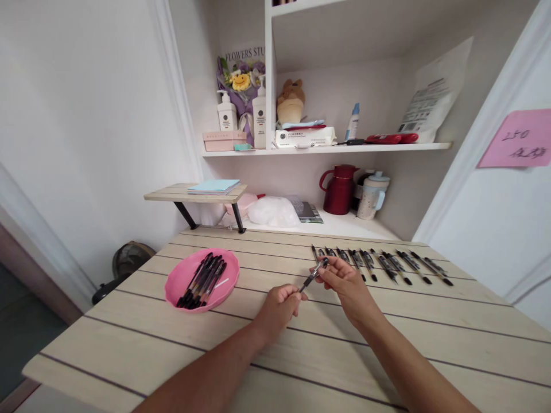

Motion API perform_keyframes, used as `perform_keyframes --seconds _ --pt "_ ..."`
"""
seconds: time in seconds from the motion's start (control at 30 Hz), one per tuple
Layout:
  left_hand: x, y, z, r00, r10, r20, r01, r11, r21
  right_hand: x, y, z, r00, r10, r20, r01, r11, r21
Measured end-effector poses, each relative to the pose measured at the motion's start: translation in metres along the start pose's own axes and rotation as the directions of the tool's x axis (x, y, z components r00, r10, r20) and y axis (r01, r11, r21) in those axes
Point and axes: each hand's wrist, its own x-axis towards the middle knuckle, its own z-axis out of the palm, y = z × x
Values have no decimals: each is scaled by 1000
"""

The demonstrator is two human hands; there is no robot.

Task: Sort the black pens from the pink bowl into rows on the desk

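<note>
Both of my hands hold one black pen (313,276) above the wooden table (129,332). My left hand (279,308) is closed on the pen's lower end. My right hand (346,282) pinches its upper end, near the cap. Just behind my right hand, a row of several black pens (383,265) lies side by side on the table. To the left, a pink plate (181,274) holds several more black pens (203,280).
A small raised wooden shelf (172,195) with blue paper (214,186) stands at the table's back left. Behind are white shelves with a red jug (339,189), a pale pitcher (372,196), bottles and a plush toy. A pink note (519,140) is stuck on the right wall.
</note>
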Motion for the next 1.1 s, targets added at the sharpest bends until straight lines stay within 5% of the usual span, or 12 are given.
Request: perform_keyframes --seconds 0.63,0.83,1.0,1.1 --pt "-5 3 2 973 223 -57 -209 961 182 -15 3 24 997 14 77 -18 998 52" --pt "-2 5 1 977 201 -76 -177 953 247 -16 6 26 991 71 117 -69 997 -22" --pt "-3 36 -32 900 355 -253 -187 839 511 -17 10 20 987 113 110 -92 980 -177" --pt "-19 62 -78 841 392 -372 35 648 761 -13 18 13 986 124 108 -93 963 -255"
